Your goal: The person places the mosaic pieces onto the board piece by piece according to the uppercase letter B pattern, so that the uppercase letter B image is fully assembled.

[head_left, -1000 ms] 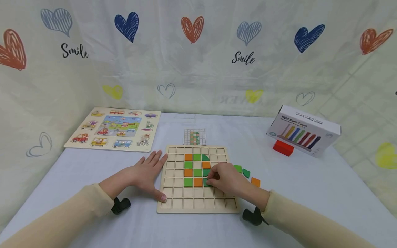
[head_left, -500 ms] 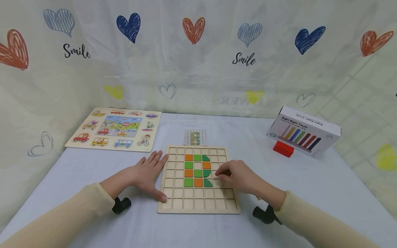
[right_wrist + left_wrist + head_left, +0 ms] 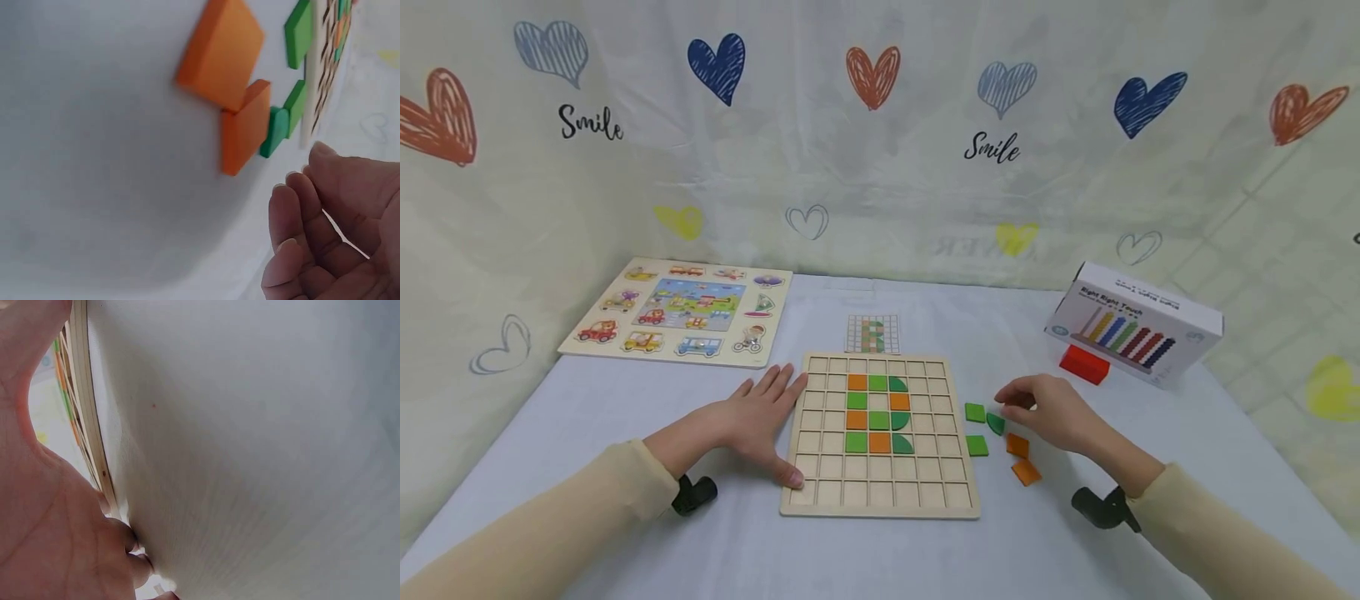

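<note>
A wooden grid board (image 3: 880,511) lies on the table with orange, light green and dark green tiles set in its middle cells. My left hand (image 3: 751,423) rests spread along the board's left edge, the thumb at its lower left corner. In the left wrist view the palm lies beside the board's rim. To the board's right, my right hand (image 3: 1051,410) is over the table with nothing between thumb and fingers. Its fingertips are right by a dark green rounded tile (image 3: 996,424). Around that lie a light green square tile (image 3: 975,412), another green tile (image 3: 977,446) and two orange tiles (image 3: 245,134).
A small printed pattern card (image 3: 872,333) lies behind the board. At the back left is a wooden vehicle puzzle (image 3: 760,337). A white toy box (image 3: 1142,321) leans on a red block (image 3: 1084,364) at the back right. A hanging cloth with hearts closes off the back.
My right hand has left the dark green tile in the lower row of the pattern and moved right, off the board, to the loose tiles. My left hand has stayed at the edge.
</note>
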Demonstrator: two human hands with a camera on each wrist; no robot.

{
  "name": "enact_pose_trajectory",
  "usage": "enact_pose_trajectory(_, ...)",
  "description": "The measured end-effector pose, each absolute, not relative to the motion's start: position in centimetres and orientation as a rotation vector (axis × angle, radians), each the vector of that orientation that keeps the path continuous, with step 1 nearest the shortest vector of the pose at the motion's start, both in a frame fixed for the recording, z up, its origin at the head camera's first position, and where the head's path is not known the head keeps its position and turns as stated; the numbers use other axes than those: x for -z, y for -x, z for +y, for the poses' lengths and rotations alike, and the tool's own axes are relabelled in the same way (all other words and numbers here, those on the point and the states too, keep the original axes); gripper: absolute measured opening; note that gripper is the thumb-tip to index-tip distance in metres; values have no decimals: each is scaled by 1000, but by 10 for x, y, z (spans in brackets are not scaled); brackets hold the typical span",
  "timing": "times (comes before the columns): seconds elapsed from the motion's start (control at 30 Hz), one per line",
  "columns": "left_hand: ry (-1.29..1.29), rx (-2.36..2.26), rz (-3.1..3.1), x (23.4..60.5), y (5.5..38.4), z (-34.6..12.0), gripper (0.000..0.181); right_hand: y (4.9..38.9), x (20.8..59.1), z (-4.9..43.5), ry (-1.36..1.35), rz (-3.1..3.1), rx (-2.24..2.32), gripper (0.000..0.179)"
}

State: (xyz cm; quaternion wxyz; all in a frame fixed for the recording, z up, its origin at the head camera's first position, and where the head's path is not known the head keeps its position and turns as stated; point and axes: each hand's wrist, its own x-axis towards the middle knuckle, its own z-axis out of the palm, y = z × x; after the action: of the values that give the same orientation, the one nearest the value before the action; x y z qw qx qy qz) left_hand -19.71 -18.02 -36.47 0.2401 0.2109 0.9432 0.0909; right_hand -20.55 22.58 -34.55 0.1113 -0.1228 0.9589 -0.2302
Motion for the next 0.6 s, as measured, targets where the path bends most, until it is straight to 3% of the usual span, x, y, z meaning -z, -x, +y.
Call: enact_pose_trajectory(0.6, -576, -259, 2576, 364, 198, -180, 140, 196, 359, 247, 320, 2742, 611, 25)
